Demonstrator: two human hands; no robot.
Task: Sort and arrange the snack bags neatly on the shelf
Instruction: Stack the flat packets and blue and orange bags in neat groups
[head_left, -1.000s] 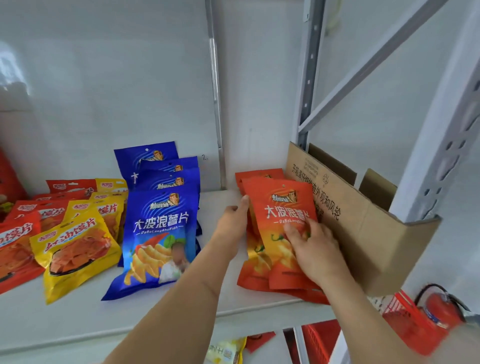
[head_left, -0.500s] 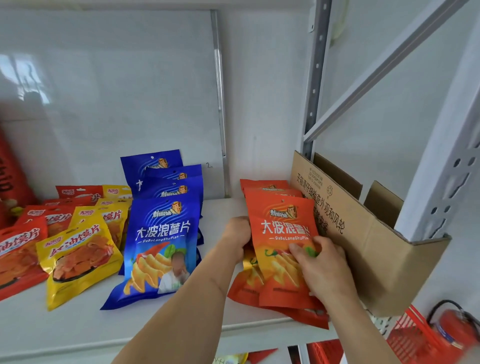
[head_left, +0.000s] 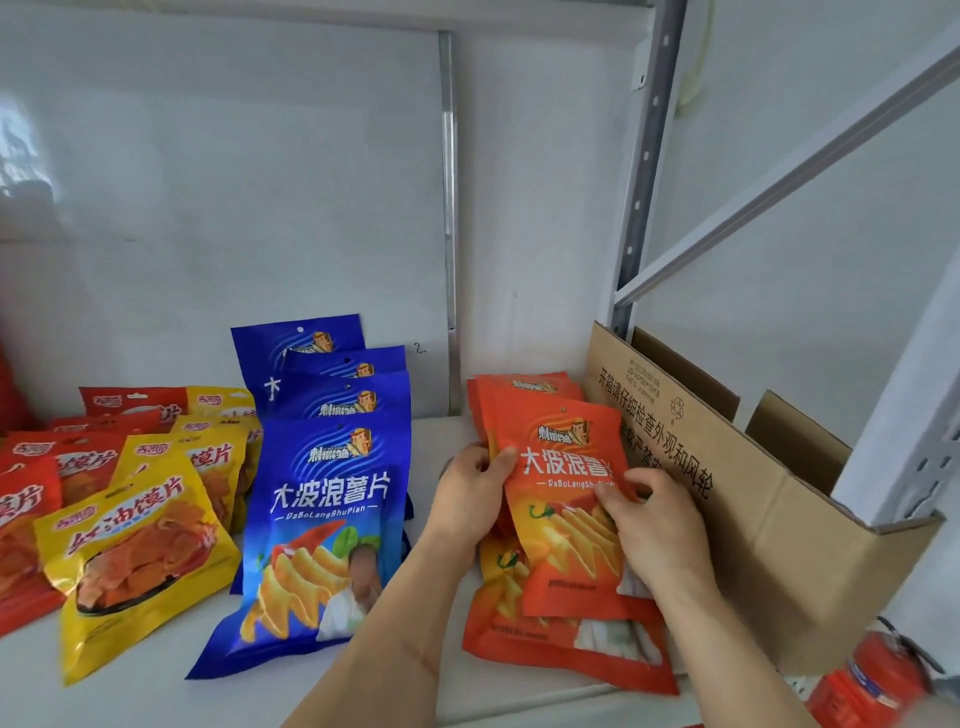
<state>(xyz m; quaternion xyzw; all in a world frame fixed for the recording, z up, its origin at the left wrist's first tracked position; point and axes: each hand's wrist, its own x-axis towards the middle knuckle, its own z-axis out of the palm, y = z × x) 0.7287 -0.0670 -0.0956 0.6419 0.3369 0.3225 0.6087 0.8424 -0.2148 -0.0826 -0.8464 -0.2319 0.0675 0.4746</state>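
A stack of orange snack bags leans on the white shelf at the right. My left hand grips the stack's left edge, thumb on the front bag. My right hand presses on the front bag's right side. To the left stands a row of blue snack bags, then yellow snack bags and red snack bags, all lying overlapped in rows.
An open cardboard box sits right beside the orange stack against a grey shelf post. A red fire extinguisher shows below at the lower right. A white wall panel backs the shelf.
My left hand has shifted from the stack's top edge down to its left side and closed on it. My right hand slid slightly up the front orange bag.
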